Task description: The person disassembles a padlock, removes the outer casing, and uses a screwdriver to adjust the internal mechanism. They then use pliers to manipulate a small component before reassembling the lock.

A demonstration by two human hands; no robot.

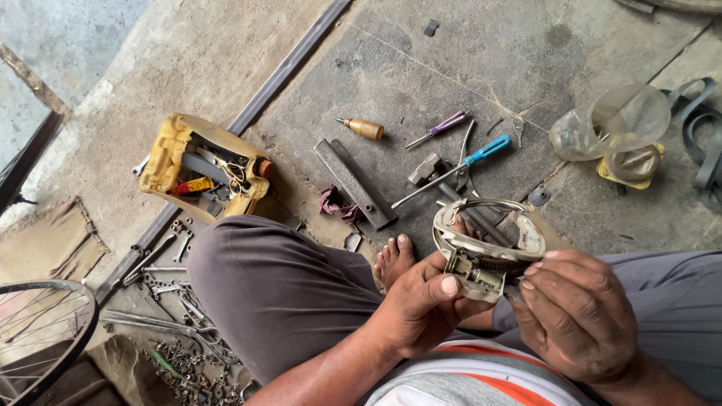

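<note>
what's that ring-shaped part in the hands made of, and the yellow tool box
Ring-shaped part: seemingly metal, worn, with grimy cream-coloured coating and a bare shiny rim on top. Yellow tool box: probably plastic, judging by its cut, bent, dirt-stained walls.

Yellow toolbox (171,154), blue screwdriver (485,152), flat file (353,183), wheel (37,338) etc.

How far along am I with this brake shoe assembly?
Done: the brake shoe assembly is off and in both hands. In hand: left hand and right hand work at its spring end. Left: blue-handled screwdriver and metal file lie unused on the floor.
</note>
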